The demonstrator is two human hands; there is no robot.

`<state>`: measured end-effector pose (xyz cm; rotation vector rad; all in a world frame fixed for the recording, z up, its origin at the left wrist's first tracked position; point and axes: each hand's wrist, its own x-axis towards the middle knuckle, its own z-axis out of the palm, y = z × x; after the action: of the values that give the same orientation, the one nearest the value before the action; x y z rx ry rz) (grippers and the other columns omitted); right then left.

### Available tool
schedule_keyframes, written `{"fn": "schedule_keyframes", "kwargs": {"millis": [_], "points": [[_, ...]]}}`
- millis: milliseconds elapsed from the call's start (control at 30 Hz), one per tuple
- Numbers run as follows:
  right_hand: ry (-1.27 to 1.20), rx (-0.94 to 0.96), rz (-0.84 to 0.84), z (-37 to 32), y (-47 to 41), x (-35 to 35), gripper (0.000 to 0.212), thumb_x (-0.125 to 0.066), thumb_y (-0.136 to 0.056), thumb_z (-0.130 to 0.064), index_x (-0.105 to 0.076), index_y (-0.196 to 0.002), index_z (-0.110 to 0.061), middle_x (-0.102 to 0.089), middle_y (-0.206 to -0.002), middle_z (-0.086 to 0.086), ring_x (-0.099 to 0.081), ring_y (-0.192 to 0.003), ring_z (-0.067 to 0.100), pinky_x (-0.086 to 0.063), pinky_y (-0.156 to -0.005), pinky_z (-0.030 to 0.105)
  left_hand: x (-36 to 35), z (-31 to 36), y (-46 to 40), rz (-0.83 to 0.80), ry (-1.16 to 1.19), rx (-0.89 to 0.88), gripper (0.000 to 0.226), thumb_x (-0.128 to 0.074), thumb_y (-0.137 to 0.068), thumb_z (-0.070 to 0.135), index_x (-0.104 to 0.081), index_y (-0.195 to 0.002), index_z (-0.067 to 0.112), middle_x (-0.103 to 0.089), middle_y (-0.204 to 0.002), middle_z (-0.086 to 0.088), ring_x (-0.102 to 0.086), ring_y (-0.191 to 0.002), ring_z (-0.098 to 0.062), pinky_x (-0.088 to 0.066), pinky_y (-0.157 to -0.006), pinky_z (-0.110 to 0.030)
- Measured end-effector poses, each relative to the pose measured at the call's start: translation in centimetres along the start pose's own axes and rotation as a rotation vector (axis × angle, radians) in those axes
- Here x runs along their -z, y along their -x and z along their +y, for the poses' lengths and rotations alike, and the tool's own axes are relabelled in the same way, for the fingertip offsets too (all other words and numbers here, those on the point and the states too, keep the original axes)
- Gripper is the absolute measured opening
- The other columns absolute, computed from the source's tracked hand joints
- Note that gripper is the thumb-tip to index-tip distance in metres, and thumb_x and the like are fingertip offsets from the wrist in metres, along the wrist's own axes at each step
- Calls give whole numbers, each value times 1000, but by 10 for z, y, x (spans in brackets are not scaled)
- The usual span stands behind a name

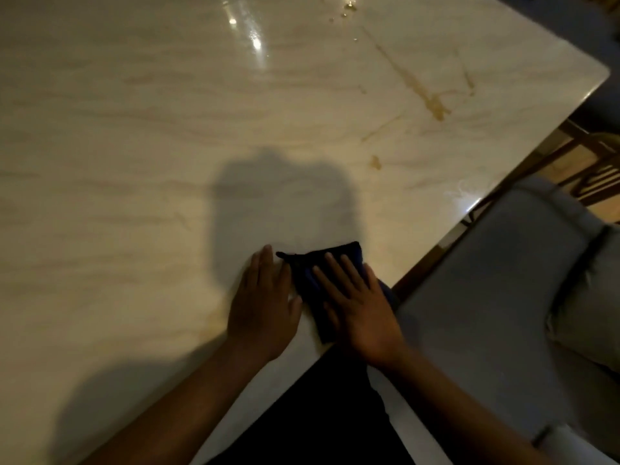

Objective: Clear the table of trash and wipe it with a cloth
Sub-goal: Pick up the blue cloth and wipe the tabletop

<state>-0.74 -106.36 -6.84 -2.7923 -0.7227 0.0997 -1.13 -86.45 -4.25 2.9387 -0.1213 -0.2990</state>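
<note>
A dark blue folded cloth (310, 283) lies on the pale marble table (167, 146) near its front right edge. My right hand (359, 307) lies flat on the cloth with straight fingers spread, pressing it down. Just left of the cloth, my left hand (263, 307) rests flat on the bare tabletop, its thumb side touching the cloth's edge. Brownish streaks (432, 102) and small spots mark the table's far right part.
A grey upholstered chair (496, 297) stands close against the table's right edge. Wooden chair legs and floor (590, 172) show beyond it. Small wet droplets (347, 10) glint at the far top of the table.
</note>
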Motion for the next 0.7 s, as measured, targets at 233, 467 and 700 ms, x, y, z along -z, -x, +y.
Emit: {"fn": "schedule_keyframes", "kwargs": {"millis": [233,467,700], "points": [[70,-448,95,131,-68,38,60,-20,-98,-41,-22,-156,-23,-15,-163,8,-13,-150,31,-18,-118,56,-3,20,-7,-1,-28,-22,76,-50,-90,47,-32,-155,14,-24,-160,-24,-26,-145,-44,-29,-116,-53],[-4,-69,6,41,-24,15,58,-34,-100,-39,-23,-155,-28,-14,-164,2,-5,-152,26,-9,-120,55,3,33,-36,-48,7,1,70,-53,-92,45,-37,-152,13,-19,-162,-23,-20,-147,-43,-23,-119,-52],[38,-20,-35,135,-125,50,61,-26,-95,-41,-26,-154,-26,-19,-163,5,-13,-150,30,-16,-118,55,7,33,-63,-48,44,-1,86,-41,-84,57,-16,-159,24,-5,-165,-19,-10,-151,-40,-13,-121,-50]]}}
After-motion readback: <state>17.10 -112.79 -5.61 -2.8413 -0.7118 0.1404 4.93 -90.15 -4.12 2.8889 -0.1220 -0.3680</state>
